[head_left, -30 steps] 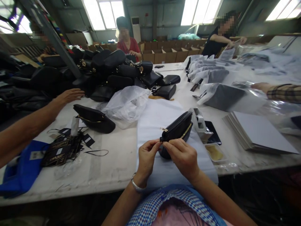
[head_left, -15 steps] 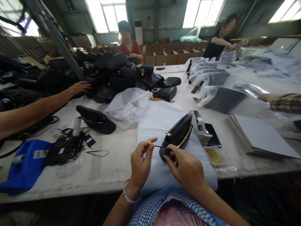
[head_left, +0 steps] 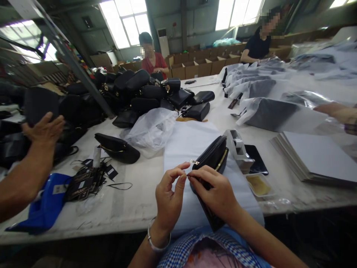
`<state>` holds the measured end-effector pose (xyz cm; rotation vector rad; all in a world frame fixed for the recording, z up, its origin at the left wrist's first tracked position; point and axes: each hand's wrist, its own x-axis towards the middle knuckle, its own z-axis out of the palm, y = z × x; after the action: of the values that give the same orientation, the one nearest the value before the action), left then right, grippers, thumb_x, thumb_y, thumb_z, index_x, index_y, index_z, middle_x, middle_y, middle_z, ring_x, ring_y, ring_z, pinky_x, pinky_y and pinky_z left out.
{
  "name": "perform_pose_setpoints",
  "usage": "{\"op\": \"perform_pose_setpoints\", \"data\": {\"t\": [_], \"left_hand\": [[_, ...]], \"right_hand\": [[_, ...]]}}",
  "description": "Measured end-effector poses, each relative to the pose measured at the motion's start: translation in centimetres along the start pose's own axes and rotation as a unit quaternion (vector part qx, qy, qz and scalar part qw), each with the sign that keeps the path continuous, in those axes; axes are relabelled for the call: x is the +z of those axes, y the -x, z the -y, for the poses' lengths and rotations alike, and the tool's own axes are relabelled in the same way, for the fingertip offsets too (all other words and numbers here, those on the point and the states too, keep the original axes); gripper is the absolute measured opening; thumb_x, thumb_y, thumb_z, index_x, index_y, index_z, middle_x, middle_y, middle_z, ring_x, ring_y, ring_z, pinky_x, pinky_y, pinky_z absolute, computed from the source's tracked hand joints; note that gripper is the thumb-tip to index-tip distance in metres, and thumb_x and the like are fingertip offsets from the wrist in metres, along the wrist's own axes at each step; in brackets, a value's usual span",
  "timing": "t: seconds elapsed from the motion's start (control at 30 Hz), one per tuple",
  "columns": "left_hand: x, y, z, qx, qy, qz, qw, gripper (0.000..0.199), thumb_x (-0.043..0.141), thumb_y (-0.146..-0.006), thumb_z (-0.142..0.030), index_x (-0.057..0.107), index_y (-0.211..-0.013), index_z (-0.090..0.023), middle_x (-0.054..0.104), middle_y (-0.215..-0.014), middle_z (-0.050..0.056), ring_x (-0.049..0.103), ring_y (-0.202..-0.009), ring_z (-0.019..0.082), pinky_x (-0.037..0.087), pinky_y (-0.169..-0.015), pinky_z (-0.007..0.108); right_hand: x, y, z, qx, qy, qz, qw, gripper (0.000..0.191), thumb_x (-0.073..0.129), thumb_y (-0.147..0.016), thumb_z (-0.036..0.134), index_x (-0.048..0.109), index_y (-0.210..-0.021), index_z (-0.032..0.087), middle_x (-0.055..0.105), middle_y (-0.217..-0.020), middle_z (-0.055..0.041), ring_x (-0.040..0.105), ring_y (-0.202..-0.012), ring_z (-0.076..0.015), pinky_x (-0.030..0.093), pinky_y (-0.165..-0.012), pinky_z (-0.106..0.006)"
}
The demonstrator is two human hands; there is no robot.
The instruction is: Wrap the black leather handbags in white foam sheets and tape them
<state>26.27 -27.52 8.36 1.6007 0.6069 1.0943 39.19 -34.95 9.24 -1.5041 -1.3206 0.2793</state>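
A black handbag (head_left: 210,150) with gold zips stands on white wrapping sheets (head_left: 178,149) in front of me. By its near end, my left hand (head_left: 171,197) is closed in a pinch, with the thin cord of a black hang tag at its fingertips. My right hand (head_left: 214,190) meets it there, thumb and forefinger also pinched on the cord. Below the right hand dangles the black hang tag (head_left: 210,216). The zip's metal pull (head_left: 194,162) sticks out just above the fingers. Fingers hide most of the cord.
A tape dispenser (head_left: 238,152), a phone (head_left: 256,159), a small dish (head_left: 259,185) and stacked boards (head_left: 315,156) are to the right. Leftward lie another black bag (head_left: 117,148), hang tags (head_left: 83,184), a blue container (head_left: 50,204), heaped bags (head_left: 139,93) and a co-worker's hand (head_left: 44,130).
My right hand has moved left and up to meet my left fingertips at the cord. The hang tag now shows below it. A co-worker's arm at the left has shifted to another bag.
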Motion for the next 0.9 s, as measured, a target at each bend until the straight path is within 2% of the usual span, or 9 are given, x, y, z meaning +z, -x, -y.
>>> {"op": "perform_pose_setpoints", "data": {"t": [0.13,0.23,0.3,0.43,0.63,0.73,0.9], "left_hand": [[-0.1,-0.5,0.4,-0.008,0.004,0.01,1.0,0.01,0.056,-0.098,-0.027,0.063,-0.104,-0.024,0.068,-0.125,0.004,0.063,-0.117,0.018,0.05,-0.101,0.033],[-0.1,-0.9,0.8,-0.026,-0.003,0.045,0.999,0.019,0.059,-0.097,-0.03,0.063,-0.114,-0.025,0.066,-0.13,0.005,0.062,-0.119,0.019,0.051,-0.099,0.032],[-0.1,-1.1,1.0,-0.041,-0.015,0.061,0.997,0.017,0.063,-0.094,-0.03,0.067,-0.11,-0.025,0.066,-0.13,0.005,0.062,-0.121,0.02,0.051,-0.101,0.032],[0.1,-1.2,1.0,-0.034,-0.056,0.035,0.997,0.008,0.068,-0.09,-0.029,0.071,-0.095,-0.024,0.071,-0.122,0.003,0.066,-0.114,0.02,0.05,-0.102,0.033],[-0.4,-0.8,0.8,-0.017,-0.094,0.013,0.995,0.007,0.064,-0.092,-0.028,0.071,-0.094,-0.026,0.074,-0.114,0.001,0.068,-0.107,0.017,0.052,-0.097,0.029],[-0.6,-0.8,0.8,-0.023,-0.076,0.008,0.997,0.007,0.063,-0.093,-0.028,0.07,-0.094,-0.025,0.074,-0.111,0.001,0.067,-0.106,0.016,0.053,-0.093,0.027],[0.0,-1.0,0.7,-0.044,-0.029,0.043,0.998,0.01,0.067,-0.09,-0.03,0.07,-0.096,-0.022,0.072,-0.115,0.005,0.068,-0.107,0.019,0.055,-0.092,0.029]], "right_hand": [[-0.3,0.0,-0.2,0.026,-0.034,0.002,0.999,0.012,0.062,-0.093,0.022,0.072,-0.099,0.024,0.066,-0.086,-0.0001,0.063,-0.078,-0.013,0.049,-0.071,-0.025],[-0.5,0.0,-0.2,0.031,-0.039,-0.001,0.999,0.012,0.062,-0.093,0.021,0.073,-0.098,0.024,0.066,-0.086,-0.0006,0.063,-0.078,-0.0135,0.049,-0.072,-0.025],[-0.4,-0.1,-0.2,0.026,-0.041,-0.002,0.999,0.014,0.06,-0.094,0.02,0.073,-0.099,0.023,0.067,-0.087,-0.0014,0.063,-0.081,-0.0141,0.049,-0.074,-0.026],[-0.2,-0.2,-0.1,0.01,-0.03,-0.012,0.999,0.015,0.058,-0.094,0.018,0.073,-0.098,0.021,0.066,-0.085,-0.0025,0.063,-0.079,-0.0145,0.049,-0.073,-0.026],[-0.3,-0.3,-0.1,0.02,0.001,-0.037,0.999,0.012,0.062,-0.091,0.017,0.073,-0.09,0.02,0.064,-0.076,-0.0002,0.06,-0.068,-0.0124,0.046,-0.066,-0.025],[-0.5,-0.2,-0.2,0.037,0.004,-0.048,0.998,0.011,0.063,-0.09,0.019,0.073,-0.087,0.021,0.064,-0.075,0.0001,0.059,-0.068,-0.0127,0.045,-0.065,-0.025],[-0.4,0.0,-0.1,0.041,-0.01,-0.045,0.998,0.01,0.064,-0.09,0.02,0.074,-0.089,0.021,0.066,-0.077,-0.0005,0.062,-0.071,-0.0138,0.047,-0.067,-0.026]]}}
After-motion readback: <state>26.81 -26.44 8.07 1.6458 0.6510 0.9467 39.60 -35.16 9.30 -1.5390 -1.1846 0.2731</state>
